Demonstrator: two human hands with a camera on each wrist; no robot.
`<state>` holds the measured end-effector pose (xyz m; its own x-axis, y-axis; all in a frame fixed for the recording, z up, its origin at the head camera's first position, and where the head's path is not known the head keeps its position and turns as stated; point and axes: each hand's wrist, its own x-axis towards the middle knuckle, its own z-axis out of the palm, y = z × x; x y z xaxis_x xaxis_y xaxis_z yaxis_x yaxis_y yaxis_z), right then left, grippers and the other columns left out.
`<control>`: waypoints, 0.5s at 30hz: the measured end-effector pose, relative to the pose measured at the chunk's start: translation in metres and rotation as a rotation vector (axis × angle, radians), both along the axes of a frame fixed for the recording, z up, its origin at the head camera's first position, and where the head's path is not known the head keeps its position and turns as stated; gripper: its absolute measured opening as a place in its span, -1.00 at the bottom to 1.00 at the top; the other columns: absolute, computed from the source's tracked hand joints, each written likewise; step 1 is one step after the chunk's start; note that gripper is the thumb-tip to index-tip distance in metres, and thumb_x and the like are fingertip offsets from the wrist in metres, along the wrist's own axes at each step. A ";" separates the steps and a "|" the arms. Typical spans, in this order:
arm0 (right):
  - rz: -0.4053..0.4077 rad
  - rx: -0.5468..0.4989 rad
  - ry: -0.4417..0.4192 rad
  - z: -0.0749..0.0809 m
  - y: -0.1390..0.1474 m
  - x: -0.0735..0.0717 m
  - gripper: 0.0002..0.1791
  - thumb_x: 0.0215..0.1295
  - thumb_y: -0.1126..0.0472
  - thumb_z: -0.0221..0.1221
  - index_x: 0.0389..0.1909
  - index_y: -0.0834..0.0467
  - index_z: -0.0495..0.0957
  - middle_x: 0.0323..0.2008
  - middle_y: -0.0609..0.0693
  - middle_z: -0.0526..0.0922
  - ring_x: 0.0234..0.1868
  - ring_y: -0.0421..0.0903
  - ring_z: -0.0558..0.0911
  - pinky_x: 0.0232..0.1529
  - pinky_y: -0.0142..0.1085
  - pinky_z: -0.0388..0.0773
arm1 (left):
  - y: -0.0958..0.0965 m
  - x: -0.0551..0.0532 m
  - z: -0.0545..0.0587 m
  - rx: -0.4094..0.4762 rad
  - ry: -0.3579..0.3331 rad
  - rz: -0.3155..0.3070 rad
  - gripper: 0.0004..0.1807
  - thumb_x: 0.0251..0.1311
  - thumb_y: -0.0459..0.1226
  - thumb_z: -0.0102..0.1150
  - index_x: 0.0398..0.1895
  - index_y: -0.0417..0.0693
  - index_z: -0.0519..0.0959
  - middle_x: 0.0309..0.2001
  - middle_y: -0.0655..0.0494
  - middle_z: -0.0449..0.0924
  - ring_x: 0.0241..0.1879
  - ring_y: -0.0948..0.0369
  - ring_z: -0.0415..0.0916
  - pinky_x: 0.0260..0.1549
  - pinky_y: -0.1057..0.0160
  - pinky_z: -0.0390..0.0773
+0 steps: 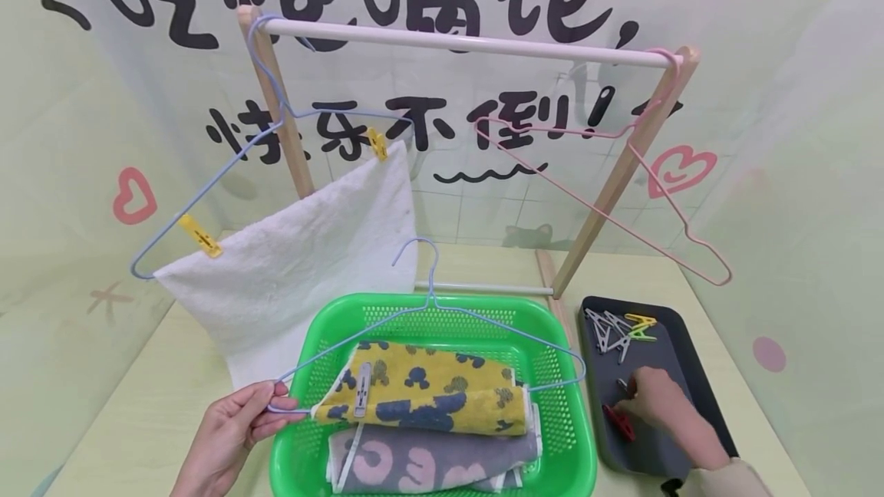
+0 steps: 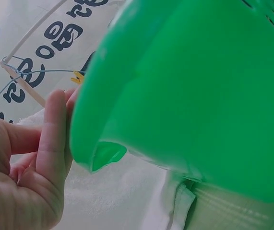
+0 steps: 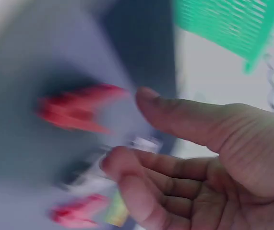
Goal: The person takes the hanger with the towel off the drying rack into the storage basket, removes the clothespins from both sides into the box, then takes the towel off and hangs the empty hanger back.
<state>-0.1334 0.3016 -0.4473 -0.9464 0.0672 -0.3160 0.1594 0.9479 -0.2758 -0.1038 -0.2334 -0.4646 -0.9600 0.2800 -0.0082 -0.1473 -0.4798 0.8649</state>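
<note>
My left hand pinches the lower left corner of a blue wire hanger above the green basket. A yellow patterned towel lies over the hanger's lower bar, with a grey clothespin at its left end. In the left wrist view the basket hides the hanger from sight. My right hand reaches into a dark tray, thumb and forefinger apart. Near those fingertips lie a red clothespin and a grey clothespin, both blurred in the right wrist view.
A rack with a white rail stands behind. From it hang a pink hanger and another blue hanger, where yellow clothespins hold a white towel. A grey towel lies in the basket. Several clothespins lie farther back in the tray.
</note>
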 end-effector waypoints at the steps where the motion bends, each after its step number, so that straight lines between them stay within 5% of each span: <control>1: 0.004 -0.001 0.010 0.008 0.000 0.001 -0.71 -0.04 0.20 0.40 -0.53 0.27 0.47 -0.60 -0.02 0.45 -0.56 -0.12 0.43 -0.60 -0.30 0.40 | 0.000 0.000 0.000 0.002 0.003 -0.001 -0.62 0.46 -0.40 -0.27 -0.21 -0.15 0.65 -0.31 0.00 0.70 -0.27 0.13 0.67 -0.25 0.37 0.64; 8: 0.141 -0.065 0.213 0.060 -0.016 0.010 -0.82 0.00 0.17 0.38 -0.55 0.12 0.55 -0.64 -0.14 0.48 -0.61 -0.21 0.42 -0.63 -0.34 0.37 | 0.001 0.000 0.000 -0.018 -0.003 0.006 -0.62 0.46 -0.39 -0.26 -0.21 -0.14 0.65 -0.31 0.00 0.70 -0.27 0.13 0.67 -0.25 0.36 0.64; 15: 0.296 -0.259 0.446 0.094 -0.076 0.007 -0.89 0.07 0.23 0.35 -0.42 0.16 0.61 -0.55 -0.16 0.61 -0.55 -0.30 0.54 -0.56 -0.44 0.53 | 0.002 -0.002 0.002 -0.055 -0.020 0.034 -0.66 0.44 -0.35 -0.19 -0.23 -0.12 0.66 -0.33 0.02 0.70 -0.29 0.15 0.67 -0.27 0.37 0.64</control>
<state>-0.1269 0.2257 -0.3538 -0.9583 -0.2457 0.1458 -0.2857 0.8271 -0.4840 -0.1057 -0.2317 -0.4624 -0.9683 0.2462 -0.0421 -0.1495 -0.4362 0.8874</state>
